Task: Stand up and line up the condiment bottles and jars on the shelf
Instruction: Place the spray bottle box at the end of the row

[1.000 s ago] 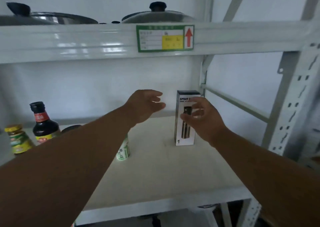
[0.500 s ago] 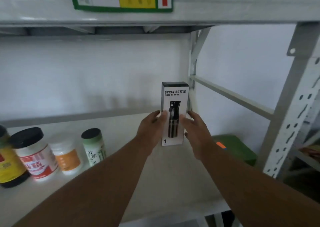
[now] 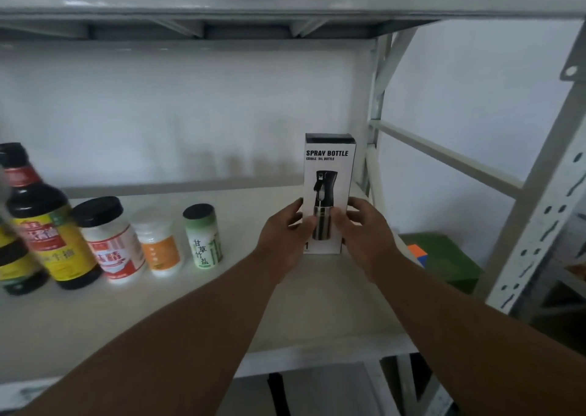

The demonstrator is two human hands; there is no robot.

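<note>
Both hands on the spray bottle box (image 3: 329,174). Left hand (image 3: 285,232) grips its left edge, thumb curled across the front; right hand (image 3: 364,228) grips the right edge, fingers curled round the front. Box upright, its foot on the shelf (image 3: 241,317), near the shelf's right end.

Left of the box, well apart: a green jar with black lid (image 3: 203,235). Further left, in a row, each just beside the next: a small orange-labelled jar (image 3: 158,242), a white jar with red label and black lid (image 3: 109,237), a dark sauce bottle with yellow label (image 3: 47,228), all upright. At the far left edge another dark bottle (image 3: 16,263), partly cut off. Nothing stands between the box and the green jar.

Right of the box: a grey upright post (image 3: 375,111); beyond and lower, a green container (image 3: 444,260) bearing a coloured cube (image 3: 417,254).

Versus half a second ago: left thumb now wrapped over the box front, where both hands lay flatter at its sides. Box stays upright.
</note>
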